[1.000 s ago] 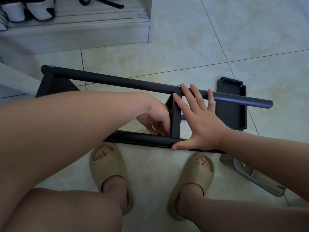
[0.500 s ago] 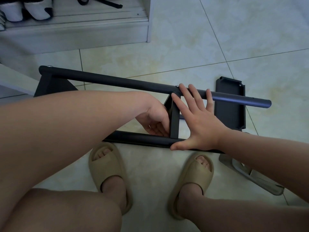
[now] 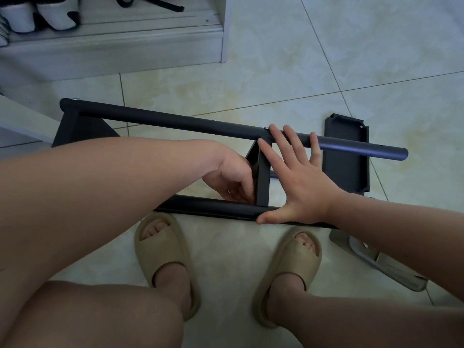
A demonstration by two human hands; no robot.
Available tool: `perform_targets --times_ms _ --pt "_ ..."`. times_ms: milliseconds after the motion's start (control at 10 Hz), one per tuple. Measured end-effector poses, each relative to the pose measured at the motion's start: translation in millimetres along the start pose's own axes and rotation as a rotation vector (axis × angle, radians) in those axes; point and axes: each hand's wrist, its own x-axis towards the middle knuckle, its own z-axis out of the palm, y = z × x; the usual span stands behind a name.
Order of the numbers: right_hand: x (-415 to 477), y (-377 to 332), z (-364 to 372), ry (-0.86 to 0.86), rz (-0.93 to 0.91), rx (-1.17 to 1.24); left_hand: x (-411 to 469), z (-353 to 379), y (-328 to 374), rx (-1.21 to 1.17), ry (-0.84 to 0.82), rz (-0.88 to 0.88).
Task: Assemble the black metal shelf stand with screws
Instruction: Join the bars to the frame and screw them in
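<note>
The black metal shelf stand lies on its side on the tiled floor. Its far tube runs left to right and its near tube lies just past my feet. A black shelf panel stands between the two tubes. My right hand is spread flat, fingers straight against the far tube and thumb pressing the near tube. My left hand has curled fingers tucked behind the panel near the near tube; what they hold is hidden. A small silver screw head shows on the far tube.
A loose black shelf panel lies on the floor to the right, under the far tube's end. A grey metal part lies at lower right. A white shoe cabinet with shoes stands at the back left. My sandalled feet are close below.
Almost nothing has moved. Both hands stay on the stand in the same places; the view has shifted very slightly.
</note>
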Motion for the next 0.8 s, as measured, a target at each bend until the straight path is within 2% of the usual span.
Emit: perform_targets --times_ms 200,300,800 --pt "0.2 0.3 -0.1 0.006 0.000 0.004 -5.3 -8.0 -0.1 0.074 -0.040 -0.063" --pt "0.1 0.5 -0.1 0.009 -0.001 0.004 -5.0 -9.0 2.0 0.142 -0.001 -0.092" --pt "-0.5 -1.3 -0.4 -0.003 -0.002 0.011 2.0 -2.1 6.8 0.078 0.042 -0.090"
